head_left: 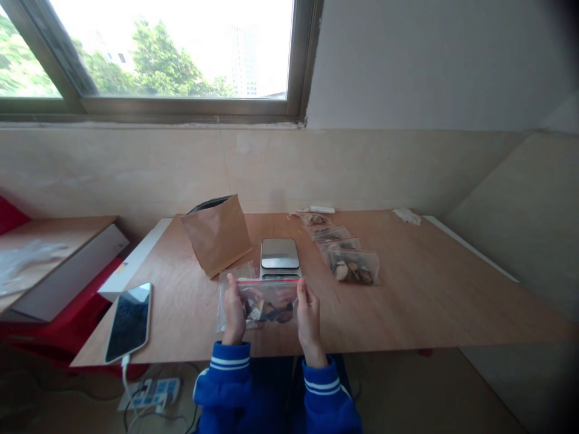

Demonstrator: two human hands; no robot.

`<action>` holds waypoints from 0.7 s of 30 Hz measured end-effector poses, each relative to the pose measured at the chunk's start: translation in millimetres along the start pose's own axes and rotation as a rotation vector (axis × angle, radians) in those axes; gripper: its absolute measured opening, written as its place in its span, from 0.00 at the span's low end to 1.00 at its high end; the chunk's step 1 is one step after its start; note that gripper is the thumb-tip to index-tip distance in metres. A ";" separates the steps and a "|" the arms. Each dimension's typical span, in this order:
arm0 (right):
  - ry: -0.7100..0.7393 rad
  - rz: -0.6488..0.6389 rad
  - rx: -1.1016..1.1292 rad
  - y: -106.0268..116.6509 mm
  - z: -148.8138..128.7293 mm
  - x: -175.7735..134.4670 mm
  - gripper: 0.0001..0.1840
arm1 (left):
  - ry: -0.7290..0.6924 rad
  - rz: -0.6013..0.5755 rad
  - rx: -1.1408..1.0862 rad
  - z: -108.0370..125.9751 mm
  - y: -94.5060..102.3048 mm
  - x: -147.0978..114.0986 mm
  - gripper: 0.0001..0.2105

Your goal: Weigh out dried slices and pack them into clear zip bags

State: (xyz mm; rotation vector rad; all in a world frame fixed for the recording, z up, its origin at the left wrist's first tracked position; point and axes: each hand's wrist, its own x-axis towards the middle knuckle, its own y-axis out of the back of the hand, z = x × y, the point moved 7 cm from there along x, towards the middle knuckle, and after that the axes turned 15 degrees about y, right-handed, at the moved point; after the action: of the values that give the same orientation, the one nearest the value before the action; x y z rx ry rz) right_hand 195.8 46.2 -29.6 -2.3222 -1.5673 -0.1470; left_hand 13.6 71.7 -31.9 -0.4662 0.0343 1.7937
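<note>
Between my two hands I hold up a clear zip bag (270, 304) with a red seal strip and dark and pale dried pieces inside. My left hand (234, 312) is closed on its left edge. At the top right corner, my right hand (308, 310) pinches the bag with thumb and fingers. Other clear plastic bags (221, 307) lie flat on the table behind my left hand. Just beyond the held bag sits a small digital scale (280, 254) with a bare metal plate.
A brown paper bag (219, 235) stands open, left of the scale. Several filled zip bags (355, 267) lie in an overlapping row to the right. A plugged-in phone (129, 322) rests at the table's left edge, above a power strip (156, 393). Crumpled white material (407, 216) lies far right.
</note>
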 end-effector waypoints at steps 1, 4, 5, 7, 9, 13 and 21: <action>0.006 0.009 -0.017 3.5 -0.7 1.4 0.31 | 0.015 -0.016 -0.031 0.0 0.7 2.1 0.36; 0.039 0.108 -0.063 30.8 -5.7 16.0 0.32 | -0.038 -0.032 -0.058 13.2 9.2 8.0 0.34; 0.050 0.161 -0.086 46.1 -8.1 24.8 0.32 | -0.085 -0.014 -0.040 21.9 14.0 9.3 0.33; 0.063 0.295 -0.161 85.1 -13.8 46.5 0.33 | -0.191 0.061 -0.007 43.6 24.8 10.8 0.31; 0.072 0.350 -0.246 123.6 -19.9 72.4 0.33 | -0.306 0.142 0.022 69.4 32.6 10.6 0.30; -0.014 0.343 -0.460 183.7 -22.0 109.1 0.36 | -0.597 0.239 0.134 128.6 31.4 2.3 0.30; 0.191 0.395 -1.321 168.8 -13.6 60.7 0.38 | -1.034 0.646 0.595 222.9 20.4 3.9 0.14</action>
State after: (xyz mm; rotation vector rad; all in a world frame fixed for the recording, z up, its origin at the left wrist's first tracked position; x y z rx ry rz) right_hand 375.3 38.3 -37.1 -3.2687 -0.9056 -1.6513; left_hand -71.6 128.5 167.1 1.0172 -0.0072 2.3215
